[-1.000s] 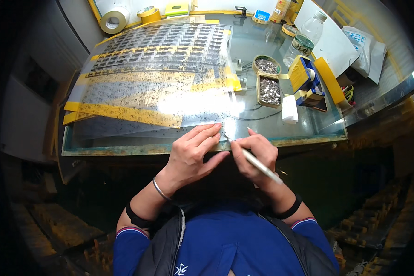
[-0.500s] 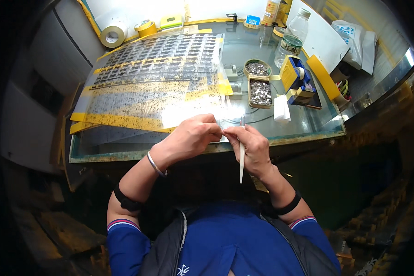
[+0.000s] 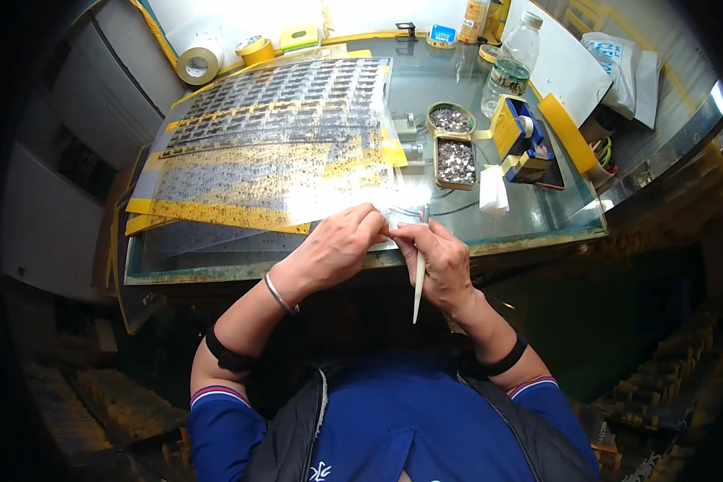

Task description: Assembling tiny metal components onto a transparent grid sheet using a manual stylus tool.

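My right hand (image 3: 442,261) is closed around a slim knife-like tool (image 3: 418,285) with a cream tapered handle and a grey metal front end. Its handle points down toward me and the metal end points away over the glass; the exact kind is not clear. Close beside it, my left hand (image 3: 341,245) is closed, thumb and fingers pinched together. The fingertips of both hands meet or nearly meet above the front edge of the glass-topped table (image 3: 522,238). Whatever sits between them is too small to make out.
Clear sheets (image 3: 273,136) with dark printed rows and yellow tape borders cover the table's left. Two tins, one round (image 3: 451,119) and one rectangular (image 3: 455,163), hold small flakes. Right of them stand a blue tape dispenser (image 3: 530,169), folded white paper (image 3: 493,191) and a plastic bottle (image 3: 512,68).
The cream handle's lower end has swung slightly left. My left hand and wrist have shifted a little to the right and down; the fingertips stay together.
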Action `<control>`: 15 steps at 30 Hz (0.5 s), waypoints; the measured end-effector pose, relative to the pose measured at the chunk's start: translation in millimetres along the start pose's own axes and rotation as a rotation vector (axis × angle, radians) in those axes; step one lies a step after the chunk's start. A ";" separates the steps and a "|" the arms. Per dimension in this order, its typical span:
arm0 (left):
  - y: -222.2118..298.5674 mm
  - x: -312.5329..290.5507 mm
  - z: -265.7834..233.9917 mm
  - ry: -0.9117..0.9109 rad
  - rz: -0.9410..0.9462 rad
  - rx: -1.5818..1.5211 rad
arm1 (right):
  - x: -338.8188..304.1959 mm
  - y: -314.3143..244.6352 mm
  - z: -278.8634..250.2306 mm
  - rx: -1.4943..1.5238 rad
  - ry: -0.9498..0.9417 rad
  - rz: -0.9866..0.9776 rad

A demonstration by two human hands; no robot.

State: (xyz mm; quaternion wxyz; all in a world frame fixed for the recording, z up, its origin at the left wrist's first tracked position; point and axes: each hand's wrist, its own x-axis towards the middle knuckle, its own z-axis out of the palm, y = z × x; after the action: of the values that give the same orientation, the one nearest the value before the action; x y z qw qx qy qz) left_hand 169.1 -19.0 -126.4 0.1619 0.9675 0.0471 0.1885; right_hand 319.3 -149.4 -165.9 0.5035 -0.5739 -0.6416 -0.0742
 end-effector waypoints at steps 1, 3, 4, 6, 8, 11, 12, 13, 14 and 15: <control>-0.1 -1.5 0.3 0.012 -0.030 -0.061 | -0.9 1.0 0.0 -0.003 0.000 -0.001; 2.1 -5.8 -0.1 0.026 -0.062 -0.119 | -2.4 3.1 -1.5 0.051 -0.023 0.046; 4.3 -9.1 -0.2 0.081 -0.138 -0.167 | -2.2 3.5 -2.5 0.050 -0.023 0.043; 8.6 -18.2 2.1 0.137 -0.217 -0.215 | -2.4 3.9 -3.8 0.102 -0.039 0.072; 13.8 -29.1 7.7 0.266 -0.019 -0.056 | -2.0 3.2 -5.6 0.106 -0.045 0.082; 32.1 -36.3 17.5 0.286 -0.012 0.091 | 1.1 -1.9 -8.2 0.068 -0.069 0.066; 37.4 -38.6 17.7 0.277 -0.030 0.148 | 2.7 -4.2 -9.0 0.026 -0.083 0.037; 36.8 -39.6 19.9 0.280 -0.032 0.146 | 4.4 -6.5 -8.9 0.026 -0.087 0.036; 35.5 -40.9 23.0 0.301 -0.039 0.143 | 6.2 -9.2 -8.2 -0.031 -0.107 0.008; 34.9 -41.8 25.0 0.321 -0.045 0.139 | 8.6 -11.9 -7.6 -0.088 -0.126 -0.021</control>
State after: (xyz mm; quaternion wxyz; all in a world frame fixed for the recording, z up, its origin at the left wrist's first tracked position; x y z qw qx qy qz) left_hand 141.0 -65.6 -151.3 0.0890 0.9326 0.1070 0.3330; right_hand 315.3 -152.8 -150.3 0.4354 -0.5923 -0.6741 -0.0713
